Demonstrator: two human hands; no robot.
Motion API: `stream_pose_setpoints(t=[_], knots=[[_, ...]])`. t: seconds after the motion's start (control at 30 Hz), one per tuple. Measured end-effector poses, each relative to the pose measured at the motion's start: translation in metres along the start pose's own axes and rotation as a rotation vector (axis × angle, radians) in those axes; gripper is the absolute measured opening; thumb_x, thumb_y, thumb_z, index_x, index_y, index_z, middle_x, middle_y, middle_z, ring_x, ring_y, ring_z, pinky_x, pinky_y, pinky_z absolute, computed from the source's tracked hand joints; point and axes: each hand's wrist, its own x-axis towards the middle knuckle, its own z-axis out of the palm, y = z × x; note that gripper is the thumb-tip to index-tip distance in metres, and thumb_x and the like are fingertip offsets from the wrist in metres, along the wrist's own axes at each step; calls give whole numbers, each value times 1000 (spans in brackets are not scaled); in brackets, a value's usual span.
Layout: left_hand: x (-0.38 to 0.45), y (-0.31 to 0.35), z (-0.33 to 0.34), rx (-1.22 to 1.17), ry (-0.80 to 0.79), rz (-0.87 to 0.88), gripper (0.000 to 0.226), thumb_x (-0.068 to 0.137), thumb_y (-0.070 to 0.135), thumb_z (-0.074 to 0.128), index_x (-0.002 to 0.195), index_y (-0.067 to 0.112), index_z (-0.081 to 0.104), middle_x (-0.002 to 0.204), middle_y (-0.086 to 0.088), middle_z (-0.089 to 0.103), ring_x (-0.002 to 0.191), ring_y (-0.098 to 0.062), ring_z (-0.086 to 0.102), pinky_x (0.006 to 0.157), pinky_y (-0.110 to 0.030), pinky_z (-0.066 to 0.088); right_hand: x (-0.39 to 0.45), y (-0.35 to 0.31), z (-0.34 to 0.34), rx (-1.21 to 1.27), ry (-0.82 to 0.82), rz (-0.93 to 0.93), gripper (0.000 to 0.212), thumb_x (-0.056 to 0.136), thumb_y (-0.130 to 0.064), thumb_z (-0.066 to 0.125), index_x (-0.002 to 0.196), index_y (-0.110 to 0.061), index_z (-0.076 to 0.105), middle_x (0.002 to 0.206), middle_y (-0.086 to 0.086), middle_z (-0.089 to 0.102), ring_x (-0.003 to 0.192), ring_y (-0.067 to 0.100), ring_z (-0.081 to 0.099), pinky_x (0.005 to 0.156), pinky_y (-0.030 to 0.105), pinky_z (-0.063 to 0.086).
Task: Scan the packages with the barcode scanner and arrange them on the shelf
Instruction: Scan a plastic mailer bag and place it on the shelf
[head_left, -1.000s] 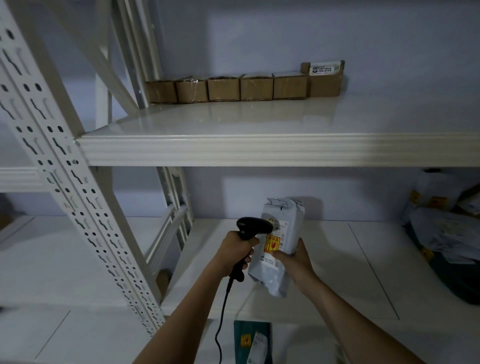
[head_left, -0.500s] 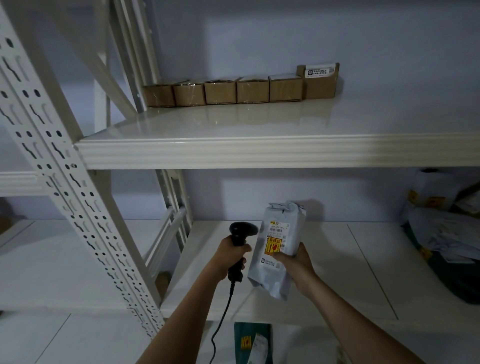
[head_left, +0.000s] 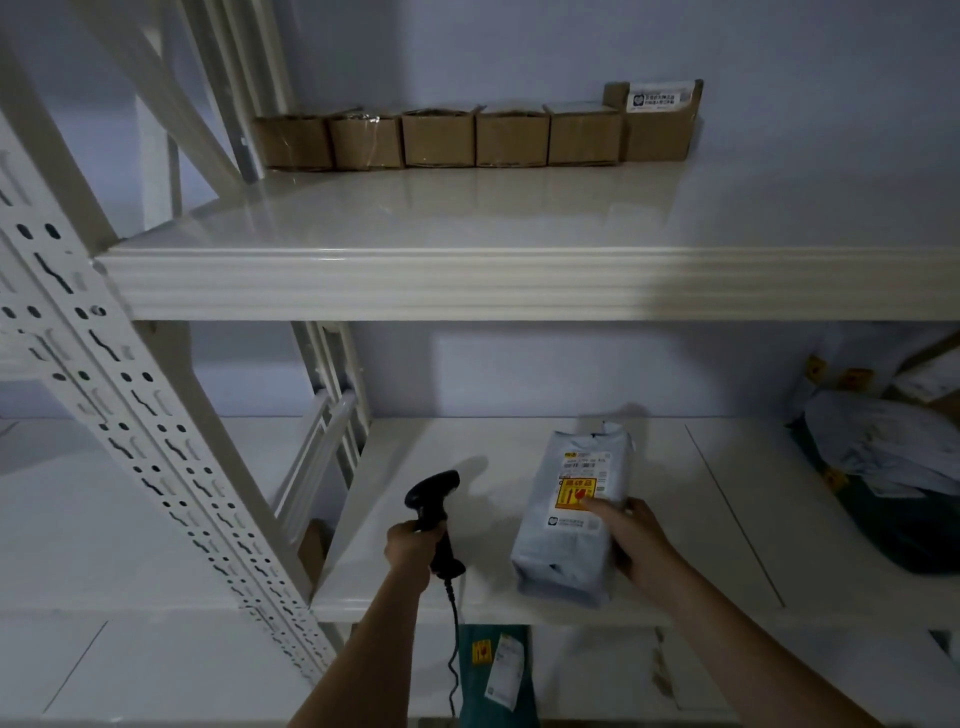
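Right now the right hand (head_left: 631, 540) grips the grey package (head_left: 574, 519) (yellow label, writing unreadable) above the shelf (head_left: 519, 286); beside the package, the left hand (head_left: 413, 545) clasps the scanner (head_left: 434, 512).

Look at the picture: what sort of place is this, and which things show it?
Probably a parcel storeroom: metal shelving, a row of labelled boxes, and a barcode scanner beside a mailer bag.

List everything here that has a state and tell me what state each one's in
grey package: held upright, label facing the camera.
barcode scanner: gripped, apart from the package.
left hand: grips the scanner handle.
right hand: holds the package's side.
cardboard boxes: closed, lined up on the upper shelf.
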Motion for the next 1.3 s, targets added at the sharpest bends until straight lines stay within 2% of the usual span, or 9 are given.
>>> stream_pose_setpoints(t=[0.2, 0.37, 0.53, 0.63, 0.77, 0.87, 1.0, 1.13, 1.3], knots=[[11, -4, 3, 184, 3, 30, 25, 83, 21, 76, 67, 11, 60, 76, -11, 64, 73, -26, 61, 68, -32, 50, -1, 4, 3, 27, 0, 9, 38, 87, -15, 75, 123, -5, 66, 107, 13, 77, 97, 30, 75, 75, 37, 61], [16, 1, -5, 446, 7, 84, 29, 89, 21, 65, 108, -1, 62, 106, -20, 67, 100, -36, 63, 86, -37, 54, -6, 0, 5, 24, 49, -39, 65, 86, -21, 77, 142, -12, 46, 122, 20, 68, 106, 36, 70, 92, 54, 57], [-14, 26, 8, 725, 28, 176, 40, 97, 24, 49, 130, 2, 53, 134, -20, 46, 122, -39, 43, 103, -45, 40, -26, -18, 4, 25, 45, -128, 38, 95, -18, 64, 131, -6, 61, 119, 23, 70, 102, 36, 72, 92, 53, 57], [-64, 55, 28, 508, -114, 503, 36, 100, 22, 46, 133, 11, 56, 130, -15, 57, 113, -36, 57, 98, -37, 48, -46, -33, -5, 103, -19, -95, 36, 97, -20, 57, 128, -1, 64, 122, 26, 68, 112, 43, 66, 104, 59, 47], [-166, 89, 59, -113, -685, 330, 39, 96, 38, 43, 124, 19, 61, 121, -5, 69, 106, -28, 67, 95, -40, 53, -81, -57, -22, 143, -72, -78, 41, 99, -24, 49, 128, 1, 64, 122, 26, 68, 112, 41, 66, 95, 46, 55], [-219, 98, 76, -229, -652, 335, 32, 97, 17, 44, 122, 11, 62, 110, -13, 73, 97, -31, 71, 88, -43, 57, -116, -87, -45, 77, -92, -120, 39, 100, -29, 47, 118, -3, 71, 112, 21, 74, 97, 34, 74, 74, 34, 59], [-285, 108, 94, -256, -591, 396, 39, 91, 2, 42, 128, 5, 57, 106, -15, 74, 88, -29, 73, 70, -34, 60, -170, -119, -95, -29, -30, -240, 35, 97, -36, 55, 101, -11, 79, 108, 18, 75, 92, 31, 75, 88, 39, 56], [-377, 122, 116, -237, -594, 474, 38, 93, 6, 40, 126, 6, 60, 99, -9, 76, 82, -23, 74, 57, -23, 56, -231, -143, -156, -106, 49, -335, 35, 99, -47, 51, 112, -23, 74, 111, 4, 76, 118, 37, 63, 111, 56, 41], [-471, 143, 131, -253, -567, 626, 29, 98, 10, 40, 111, 17, 65, 91, 0, 74, 65, -1, 68, 48, -10, 48, -302, -185, -208, -101, -23, -497, 37, 98, -48, 53, 124, -26, 68, 116, -5, 74, 116, 18, 65, 111, 45, 42]])
